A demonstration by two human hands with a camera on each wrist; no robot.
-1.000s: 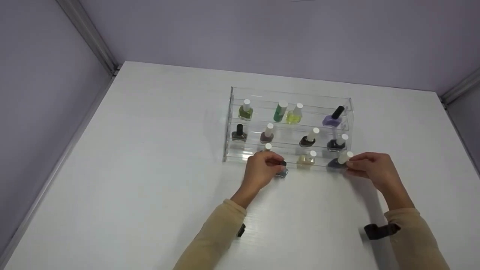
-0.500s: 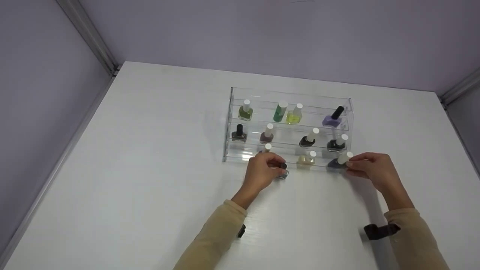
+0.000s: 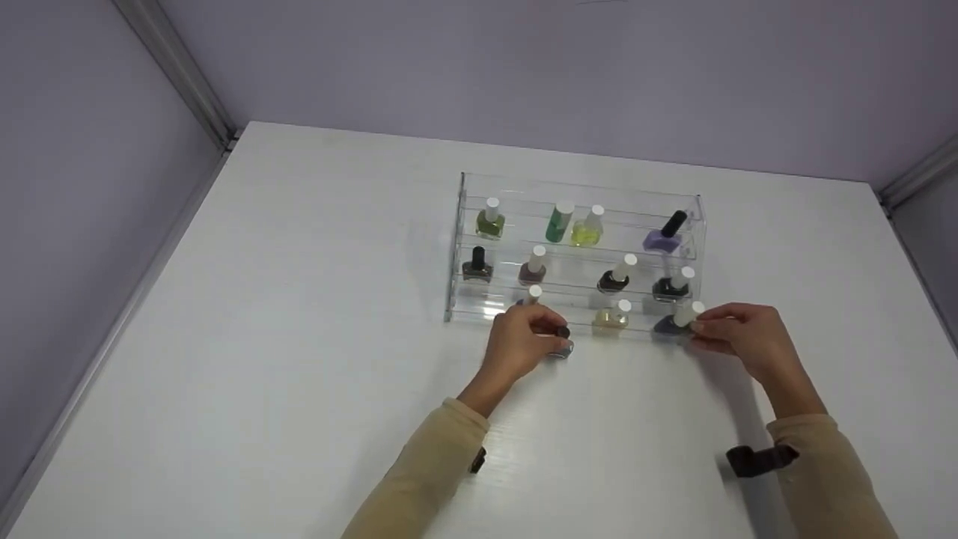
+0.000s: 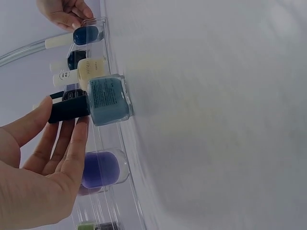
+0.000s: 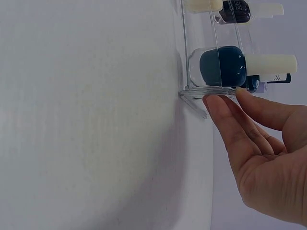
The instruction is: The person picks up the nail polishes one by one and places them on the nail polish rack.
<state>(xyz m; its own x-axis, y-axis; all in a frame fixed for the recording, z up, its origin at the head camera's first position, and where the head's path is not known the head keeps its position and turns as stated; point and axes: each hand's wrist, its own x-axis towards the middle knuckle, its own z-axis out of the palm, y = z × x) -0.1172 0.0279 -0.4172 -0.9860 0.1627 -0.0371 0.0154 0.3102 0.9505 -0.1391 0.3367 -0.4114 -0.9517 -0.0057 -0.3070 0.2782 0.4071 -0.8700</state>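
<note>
My left hand (image 3: pixel 520 340) pinches the black cap of a grey-blue nail polish bottle (image 4: pixel 109 100) between thumb and fingers. In the head view this bottle is just in front of the clear tiered display rack (image 3: pixel 576 187), with its glass base facing the table's near side. My right hand (image 3: pixel 748 340) holds the rack's right end, thumb and fingertips at the side panel's edge. Right beside those fingertips, a dark teal nail polish bottle (image 5: pixel 230 66) with a white cap stands on the lowest tier. A purple-blue bottle (image 4: pixel 101 169) on that tier is mostly hidden behind my left hand in the head view.
Several more nail polish bottles stand on the tiers, among them a cream one (image 3: pixel 612 318), a green one (image 3: pixel 559 223) and a tilted lilac one (image 3: pixel 663 240). The rack stands on a white table (image 3: pixel 299 359), with a pale purple wall (image 3: pixel 486 82) behind.
The grey-blue bottle has dipped slightly toward the table's near side in my left hand. My right hand has stayed at the rack's end.
</note>
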